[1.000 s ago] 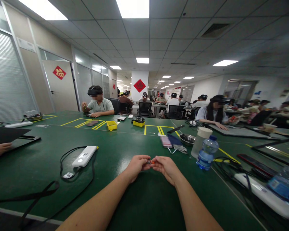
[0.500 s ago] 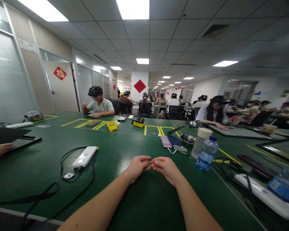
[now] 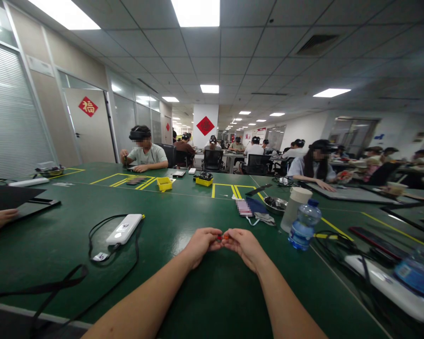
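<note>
My left hand point(image 3: 202, 245) is closed in a pinch on a small dark-and-red piece point(image 3: 219, 238). Facing it, my right hand point(image 3: 243, 246) pinches a small orange piece point(image 3: 226, 237). Both pieces are too small for me to tell their kind. The fingertips of the two hands nearly meet above the green table point(image 3: 162, 202), and a narrow gap shows between the two pieces. My fingers cover most of each piece.
To the left lies a white power bank point(image 3: 125, 229) with a black cable. At right stand a blue-capped water bottle point(image 3: 305, 226) and a pale tumbler point(image 3: 294, 209), near a metal bowl point(image 3: 276, 203). Yellow trays point(image 3: 164, 184) sit farther back. A co-worker's hand point(image 3: 2, 220) shows at far left.
The pieces have come slightly apart between my fingertips, and red now shows at the left one. My arms have hardly moved.
</note>
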Demonstrator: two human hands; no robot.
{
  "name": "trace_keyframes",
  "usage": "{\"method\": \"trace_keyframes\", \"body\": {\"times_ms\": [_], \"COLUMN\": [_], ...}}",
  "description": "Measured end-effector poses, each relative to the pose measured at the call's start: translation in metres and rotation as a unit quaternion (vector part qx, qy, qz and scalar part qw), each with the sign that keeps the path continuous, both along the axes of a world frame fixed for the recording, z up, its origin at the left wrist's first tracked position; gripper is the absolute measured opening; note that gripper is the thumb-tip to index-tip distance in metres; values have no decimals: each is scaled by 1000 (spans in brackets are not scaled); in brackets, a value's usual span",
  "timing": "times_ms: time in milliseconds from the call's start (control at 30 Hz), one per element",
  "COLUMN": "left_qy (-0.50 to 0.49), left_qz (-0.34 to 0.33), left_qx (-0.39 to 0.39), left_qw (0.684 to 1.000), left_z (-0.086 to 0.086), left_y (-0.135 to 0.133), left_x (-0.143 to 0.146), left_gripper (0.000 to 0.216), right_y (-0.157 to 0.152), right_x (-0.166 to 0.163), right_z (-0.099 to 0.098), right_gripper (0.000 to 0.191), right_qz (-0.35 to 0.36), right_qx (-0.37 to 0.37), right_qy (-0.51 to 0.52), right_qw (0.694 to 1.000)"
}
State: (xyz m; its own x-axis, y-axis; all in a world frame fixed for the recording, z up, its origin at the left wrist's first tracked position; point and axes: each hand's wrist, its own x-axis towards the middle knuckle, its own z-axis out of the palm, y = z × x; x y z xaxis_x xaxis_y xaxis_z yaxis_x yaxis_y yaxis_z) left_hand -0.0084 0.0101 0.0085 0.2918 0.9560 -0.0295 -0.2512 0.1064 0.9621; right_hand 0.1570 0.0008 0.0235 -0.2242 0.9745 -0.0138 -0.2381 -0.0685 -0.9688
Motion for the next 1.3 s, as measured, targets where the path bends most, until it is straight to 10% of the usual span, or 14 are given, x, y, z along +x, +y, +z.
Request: {"method": "trace_keyframes", "body": {"times_ms": [1300], "left_qy": [0], "left_qz": [-46], "left_qx": [18], "left_qw": [999], "left_z": [2], "left_y": [-5], "left_x": [1], "left_gripper": [26], "right_y": [1], "right_x": [1], "right_z": [-4], "right_gripper": [15], "right_qz": [-4], "right_qx": [-11], "right_qy": [-44], "right_qw": [999]}}
